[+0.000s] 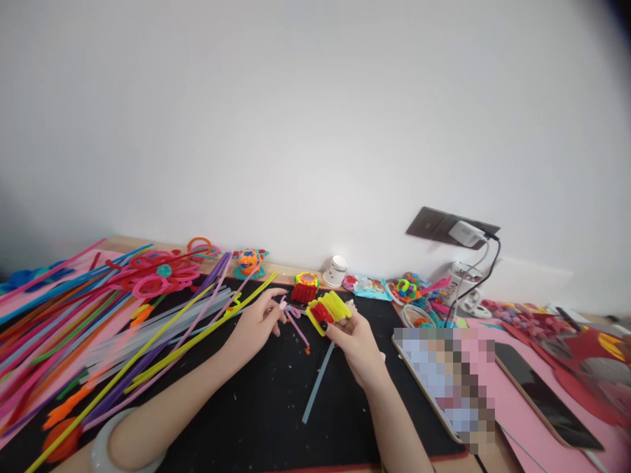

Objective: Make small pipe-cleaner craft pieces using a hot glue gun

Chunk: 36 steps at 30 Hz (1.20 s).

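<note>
My right hand (355, 341) is closed round a small bundle of looped yellow and red pipe cleaners (329, 310), held just above the black mat (266, 407). To its left, my left hand (256, 320) pinches the end of a thin pink pipe cleaner (294, 322) that trails down to the right between both hands. A pale bangle (101, 447) sits on my left wrist. A grey-blue stick (318, 382) lies on the mat under my right hand.
A big spread of long coloured pipe cleaners (98, 328) covers the left of the table. Finished small craft pieces (305, 286) and a white cup (336, 270) line the back edge. A tablet (444, 381) and phone (545, 397) lie at right, cables (473, 276) behind.
</note>
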Available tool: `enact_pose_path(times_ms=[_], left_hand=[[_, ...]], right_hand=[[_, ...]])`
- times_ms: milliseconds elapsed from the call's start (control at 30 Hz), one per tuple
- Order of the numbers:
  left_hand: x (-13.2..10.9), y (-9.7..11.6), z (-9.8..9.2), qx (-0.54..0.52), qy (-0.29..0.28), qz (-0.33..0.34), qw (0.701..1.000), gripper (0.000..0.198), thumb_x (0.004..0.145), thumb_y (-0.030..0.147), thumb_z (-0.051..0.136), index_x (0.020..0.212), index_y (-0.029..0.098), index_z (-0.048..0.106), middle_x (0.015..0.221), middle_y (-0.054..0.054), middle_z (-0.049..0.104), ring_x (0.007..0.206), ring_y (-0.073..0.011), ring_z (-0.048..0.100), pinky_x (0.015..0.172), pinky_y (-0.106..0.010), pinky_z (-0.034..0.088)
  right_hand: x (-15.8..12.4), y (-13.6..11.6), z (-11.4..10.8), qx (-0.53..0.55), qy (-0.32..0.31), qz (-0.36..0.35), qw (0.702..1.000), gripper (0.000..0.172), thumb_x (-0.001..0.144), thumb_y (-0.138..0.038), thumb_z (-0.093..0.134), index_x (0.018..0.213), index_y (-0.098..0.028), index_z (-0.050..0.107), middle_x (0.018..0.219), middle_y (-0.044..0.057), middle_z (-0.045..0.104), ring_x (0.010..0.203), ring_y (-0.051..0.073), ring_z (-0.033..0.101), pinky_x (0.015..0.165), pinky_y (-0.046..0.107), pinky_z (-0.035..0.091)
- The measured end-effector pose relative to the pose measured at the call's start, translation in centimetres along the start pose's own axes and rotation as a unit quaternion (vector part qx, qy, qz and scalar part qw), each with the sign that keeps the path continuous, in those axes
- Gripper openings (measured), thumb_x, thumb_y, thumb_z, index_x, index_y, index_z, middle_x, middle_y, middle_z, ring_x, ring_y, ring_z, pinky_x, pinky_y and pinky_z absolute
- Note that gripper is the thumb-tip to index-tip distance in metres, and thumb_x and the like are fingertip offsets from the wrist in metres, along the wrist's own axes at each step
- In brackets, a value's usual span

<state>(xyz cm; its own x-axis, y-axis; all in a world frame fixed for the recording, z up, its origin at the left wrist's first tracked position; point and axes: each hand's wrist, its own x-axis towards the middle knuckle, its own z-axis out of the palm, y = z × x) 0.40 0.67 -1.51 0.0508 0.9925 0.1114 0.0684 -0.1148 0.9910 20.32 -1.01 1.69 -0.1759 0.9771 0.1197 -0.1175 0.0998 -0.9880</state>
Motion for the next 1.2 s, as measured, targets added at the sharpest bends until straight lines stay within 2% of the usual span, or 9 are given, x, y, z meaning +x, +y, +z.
enact_pose_path(times_ms=[67, 133, 233, 333, 533, 667, 833, 1033, 1200], left_hand=[[-0.2, 0.4, 0.1, -0.039, -0.022, -0.007, 0.999, 0.041, 0.083, 0.039, 0.057, 0.120, 0.021, 0.052, 0.094, -0.005, 0.068, 0.067, -0.0152, 0.064, 0.064, -0.027, 0.051], [-0.4, 0.8, 0.4, -0.086, -0.073, -0.032, 0.993, 0.048, 0.082, 0.040, 0.060, 0.125, 0.022, 0.050, 0.113, -0.009, 0.064, 0.086, -0.0196, 0.065, 0.072, -0.030, 0.052], [-0.9, 1.1, 1.1, -0.112, -0.163, -0.080, 0.977, 0.053, 0.079, 0.038, 0.064, 0.127, 0.021, 0.048, 0.111, -0.011, 0.066, 0.090, -0.0223, 0.066, 0.072, -0.031, 0.052], [-1.2, 0.9, 1.6, -0.104, -0.213, -0.087, 0.968, 0.045, 0.079, 0.036, 0.066, 0.119, 0.018, 0.055, 0.100, -0.009, 0.069, 0.083, -0.0211, 0.068, 0.070, -0.030, 0.052], [-1.3, 0.8, 1.6, -0.123, -0.220, -0.101, 0.962, 0.037, 0.079, 0.037, 0.066, 0.110, 0.018, 0.060, 0.089, -0.006, 0.070, 0.075, -0.0194, 0.068, 0.068, -0.029, 0.053], [-1.3, 1.1, 1.4, -0.155, -0.225, -0.120, 0.954, 0.035, 0.079, 0.038, 0.066, 0.107, 0.017, 0.062, 0.085, -0.006, 0.070, 0.074, -0.0193, 0.068, 0.071, -0.031, 0.053], [-1.5, 1.2, 1.4, -0.233, -0.216, -0.146, 0.937, 0.034, 0.079, 0.037, 0.066, 0.108, 0.018, 0.062, 0.080, -0.003, 0.065, 0.068, -0.0144, 0.063, 0.070, -0.032, 0.053], [-1.6, 0.8, 1.5, -0.310, -0.229, -0.166, 0.908, 0.031, 0.083, 0.037, 0.063, 0.108, 0.019, 0.061, 0.077, -0.003, 0.063, 0.063, -0.0124, 0.058, 0.068, -0.032, 0.051], [-1.6, 0.8, 1.5, -0.334, -0.234, -0.174, 0.897, 0.026, 0.084, 0.035, 0.063, 0.104, 0.019, 0.062, 0.078, -0.004, 0.064, 0.065, -0.0134, 0.059, 0.069, -0.033, 0.050]], right_hand=[[-0.1, 0.0, -0.1, -0.013, -0.025, 0.009, 1.000, 0.030, 0.072, -0.018, 0.069, 0.101, -0.025, 0.066, 0.101, 0.002, 0.072, 0.097, 0.022, 0.066, 0.094, 0.037, 0.047], [-0.2, -0.1, 0.0, -0.027, -0.052, 0.020, 0.998, 0.029, 0.074, -0.017, 0.067, 0.102, -0.024, 0.066, 0.101, 0.002, 0.072, 0.095, 0.022, 0.066, 0.093, 0.038, 0.047], [-0.2, -0.3, 0.2, -0.046, -0.092, 0.021, 0.994, 0.029, 0.075, -0.014, 0.064, 0.102, -0.024, 0.066, 0.098, 0.002, 0.072, 0.091, 0.020, 0.067, 0.088, 0.036, 0.049], [-0.3, -0.2, 0.4, -0.072, -0.113, 0.004, 0.991, 0.029, 0.075, -0.012, 0.061, 0.101, -0.023, 0.065, 0.093, 0.001, 0.071, 0.083, 0.018, 0.067, 0.081, 0.032, 0.051], [-0.4, 0.1, 0.7, -0.157, -0.087, -0.039, 0.983, 0.030, 0.074, -0.009, 0.058, 0.102, -0.021, 0.063, 0.088, 0.001, 0.068, 0.077, 0.016, 0.063, 0.067, 0.026, 0.049], [-0.5, 0.2, 0.7, -0.198, -0.064, -0.068, 0.976, 0.035, 0.072, -0.007, 0.059, 0.104, -0.021, 0.062, 0.094, 0.002, 0.065, 0.080, 0.017, 0.061, 0.065, 0.025, 0.047], [-0.5, 0.4, 0.4, -0.143, -0.058, -0.071, 0.985, 0.046, 0.070, -0.008, 0.062, 0.114, -0.025, 0.059, 0.101, 0.004, 0.064, 0.084, 0.017, 0.061, 0.065, 0.025, 0.049], [-0.5, 0.6, 0.4, -0.131, -0.035, -0.075, 0.988, 0.043, 0.070, -0.010, 0.064, 0.111, -0.025, 0.062, 0.096, 0.003, 0.064, 0.079, 0.016, 0.061, 0.065, 0.025, 0.050], [-0.5, 0.6, 0.4, -0.124, -0.037, -0.079, 0.988, 0.043, 0.070, -0.009, 0.064, 0.110, -0.025, 0.061, 0.092, 0.002, 0.064, 0.077, 0.016, 0.061, 0.065, 0.026, 0.051]])
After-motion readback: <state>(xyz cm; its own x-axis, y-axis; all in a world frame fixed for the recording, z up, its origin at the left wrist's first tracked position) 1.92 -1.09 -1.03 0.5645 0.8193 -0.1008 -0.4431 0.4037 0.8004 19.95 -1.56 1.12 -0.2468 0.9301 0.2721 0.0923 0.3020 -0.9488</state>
